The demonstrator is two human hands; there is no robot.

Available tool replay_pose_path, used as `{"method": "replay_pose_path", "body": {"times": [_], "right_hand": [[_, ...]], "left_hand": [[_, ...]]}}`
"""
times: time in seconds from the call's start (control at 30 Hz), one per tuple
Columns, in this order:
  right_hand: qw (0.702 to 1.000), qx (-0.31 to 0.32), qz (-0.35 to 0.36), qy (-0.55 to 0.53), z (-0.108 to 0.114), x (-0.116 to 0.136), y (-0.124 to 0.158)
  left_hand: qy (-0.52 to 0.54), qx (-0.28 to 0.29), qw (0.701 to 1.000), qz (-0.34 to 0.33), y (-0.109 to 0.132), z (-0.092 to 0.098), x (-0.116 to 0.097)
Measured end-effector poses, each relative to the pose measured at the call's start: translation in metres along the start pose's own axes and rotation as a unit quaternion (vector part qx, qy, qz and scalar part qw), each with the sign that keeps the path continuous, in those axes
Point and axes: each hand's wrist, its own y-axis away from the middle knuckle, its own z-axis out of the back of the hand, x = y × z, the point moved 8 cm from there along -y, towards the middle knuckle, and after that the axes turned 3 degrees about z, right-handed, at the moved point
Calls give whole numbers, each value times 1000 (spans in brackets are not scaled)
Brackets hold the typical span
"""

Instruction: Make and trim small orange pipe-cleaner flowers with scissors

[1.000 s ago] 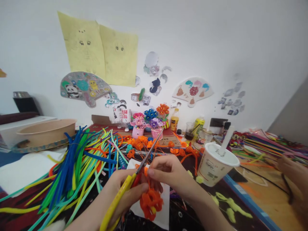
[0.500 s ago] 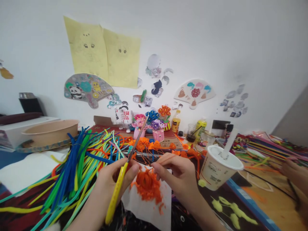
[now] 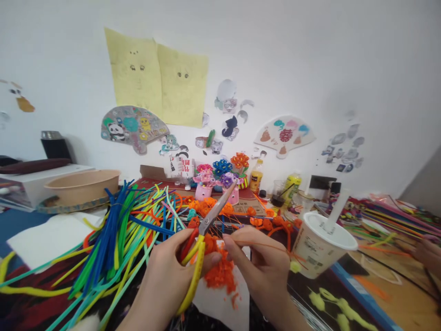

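My left hand (image 3: 165, 271) is closed around scissors (image 3: 197, 271) with yellow-and-red handles. Their blades point up and to the right, and look closed. My right hand (image 3: 265, 262) pinches a thin orange strand (image 3: 275, 247), whose tail runs out to the right over the fingers. It looks like a trimmed pipe cleaner stem. Below and between the hands lies a heap of orange fuzz clippings (image 3: 220, 273) on white paper (image 3: 223, 310). Several orange pipe cleaner flowers (image 3: 206, 205) sit just beyond the hands.
Loose pipe cleaners (image 3: 117, 248) spread across the left, beside a beige basin (image 3: 81, 184). A paper cup (image 3: 324, 248) with a straw stands close to my right hand. Potted pipe cleaner flowers (image 3: 222, 168) line the wall. Another person's hand (image 3: 429, 255) is at the far right.
The scissors have tilted over to the right, and their handles now show spread apart in my left hand. The orange strand now trails rightward across my right hand. The view has shifted slightly left.
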Motion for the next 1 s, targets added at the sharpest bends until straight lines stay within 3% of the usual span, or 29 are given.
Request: {"method": "replay_pose_path", "body": {"times": [0.17,0.43,0.67,0.83,0.9,1.0], "right_hand": [[978,-12,-164,-127,-6,-25,5],[862,-5,-386,-328,-23,-58,21],[770,6,-462,-441,-38,-61,28],[699,-14,-530,-480,-45,-63,41],[694,-15,-537,-479,-46,-64,42],[747,-11,-499,-439,-39,-65,33]], "left_hand": [[31,26,999,-14,4,-3,-6],[77,95,992,-12,5,-10,-13],[134,69,989,-7,9,-7,-18],[129,100,986,21,8,-9,-19],[123,106,986,22,6,-8,-18],[96,104,990,27,4,-7,-12]]}}
